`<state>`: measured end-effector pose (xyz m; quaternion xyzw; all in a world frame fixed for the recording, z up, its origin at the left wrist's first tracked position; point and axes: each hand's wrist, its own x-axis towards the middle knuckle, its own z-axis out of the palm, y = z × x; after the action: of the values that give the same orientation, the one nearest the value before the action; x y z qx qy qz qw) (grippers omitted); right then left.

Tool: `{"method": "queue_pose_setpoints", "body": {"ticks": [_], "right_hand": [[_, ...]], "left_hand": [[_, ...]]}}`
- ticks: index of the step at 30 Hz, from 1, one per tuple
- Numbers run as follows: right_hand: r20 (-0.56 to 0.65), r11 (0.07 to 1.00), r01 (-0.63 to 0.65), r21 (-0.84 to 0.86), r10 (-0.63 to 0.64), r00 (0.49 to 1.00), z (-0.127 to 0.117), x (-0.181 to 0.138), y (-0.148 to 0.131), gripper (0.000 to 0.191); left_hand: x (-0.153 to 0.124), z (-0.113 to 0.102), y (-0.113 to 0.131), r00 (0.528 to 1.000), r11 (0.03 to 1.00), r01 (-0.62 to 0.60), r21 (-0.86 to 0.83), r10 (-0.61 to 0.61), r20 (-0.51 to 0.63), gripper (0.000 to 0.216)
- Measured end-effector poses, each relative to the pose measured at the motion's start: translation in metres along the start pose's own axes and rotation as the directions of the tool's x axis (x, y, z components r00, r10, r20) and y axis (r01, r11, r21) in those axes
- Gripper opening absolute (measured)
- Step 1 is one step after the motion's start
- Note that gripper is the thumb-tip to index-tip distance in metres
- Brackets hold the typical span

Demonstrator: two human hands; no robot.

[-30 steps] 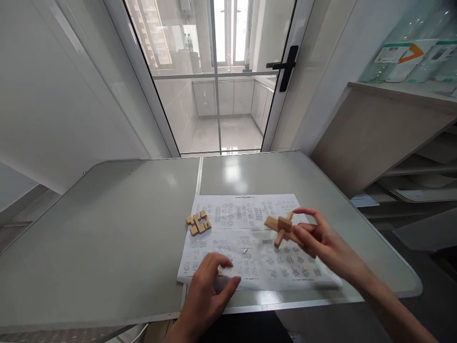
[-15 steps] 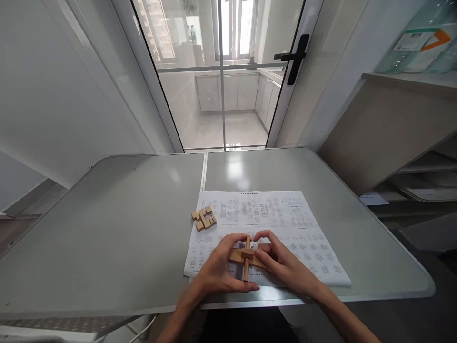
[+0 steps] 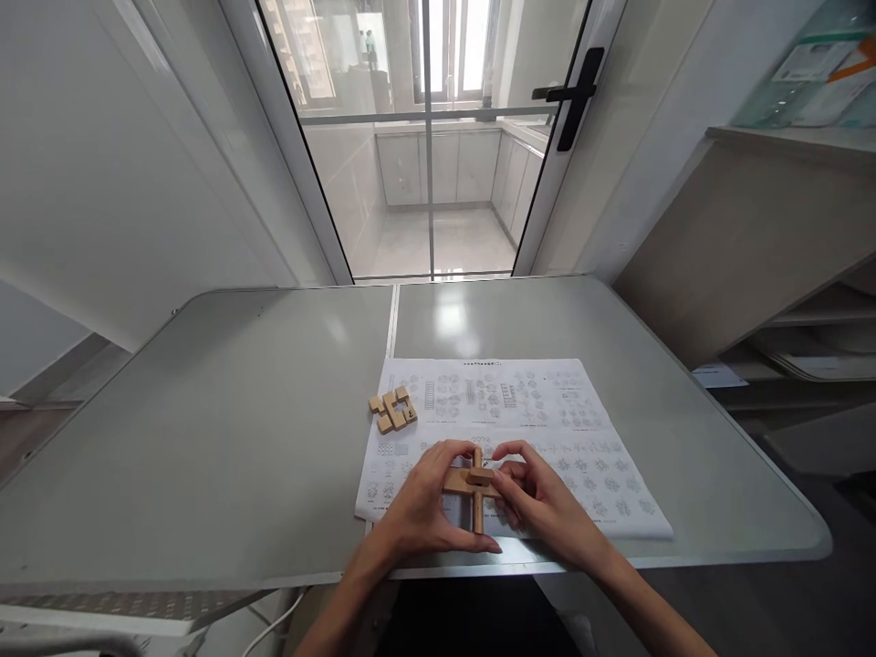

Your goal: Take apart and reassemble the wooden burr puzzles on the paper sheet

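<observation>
A wooden interlocking puzzle (image 3: 479,477), made of a round stick crossed by flat pieces, is held above the printed sheet (image 3: 506,392). My left hand (image 3: 432,502) grips it from the left, thumb at the stick's near end and fingers at its far end. From the right, my right hand (image 3: 540,497) pinches the end of the crossing pieces between thumb and fingers; its fingertips are partly hidden. Left of the hands, another small notched wooden puzzle piece group (image 3: 393,411) lies on the sheet's left edge, with a dark mark on one part.
The grey table (image 3: 260,438) has a metal front edge close below my hands. Beyond it stands a glass door with a black handle (image 3: 575,96). A shelf unit (image 3: 773,228) with plastic bottles on top is at the right.
The small block at the crossing has turned slightly, and the round stick sits more upright in view. The whole scene has shifted slightly up as the camera tilted.
</observation>
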<state>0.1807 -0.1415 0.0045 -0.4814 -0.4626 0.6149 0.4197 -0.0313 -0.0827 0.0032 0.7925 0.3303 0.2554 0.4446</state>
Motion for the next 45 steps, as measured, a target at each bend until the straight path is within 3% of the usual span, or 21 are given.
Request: {"method": "queue_pose_setpoints", "body": {"ticks": [21,29,32,35,39,45], "right_hand": [[-0.027,1.0,0.007,0.004,-0.007,1.0,-0.001,-0.004,-0.006,0.048],[-0.024,1.0,-0.006,0.019,0.007,1.0,-0.004,-0.006,-0.022,0.05],[-0.076,0.999,0.013,0.038,-0.01,0.997,-0.01,-0.008,-0.029,0.046],[-0.202,0.999,0.044,0.031,-0.036,0.979,-0.021,-0.007,-0.032,0.044],[-0.345,0.99,0.033,-0.138,-0.08,0.935,-0.039,-0.002,-0.028,0.05],[-0.308,0.882,-0.057,-0.468,-0.103,0.946,-0.051,0.002,-0.004,0.048]], "left_hand": [[-0.002,-0.001,0.001,1.0,1.0,-0.007,-0.014,0.008,0.009,0.094],[-0.006,0.001,-0.002,1.0,0.999,0.023,-0.043,-0.023,-0.009,0.1],[-0.007,0.001,-0.004,1.0,0.998,0.028,-0.049,-0.029,-0.007,0.1],[-0.009,0.0,-0.002,0.999,0.998,0.035,-0.047,-0.035,0.004,0.099],[-0.01,0.0,0.001,0.999,0.997,0.049,-0.056,-0.05,-0.013,0.102],[-0.011,0.001,-0.002,0.999,0.999,0.019,-0.038,-0.021,-0.042,0.099]]}}
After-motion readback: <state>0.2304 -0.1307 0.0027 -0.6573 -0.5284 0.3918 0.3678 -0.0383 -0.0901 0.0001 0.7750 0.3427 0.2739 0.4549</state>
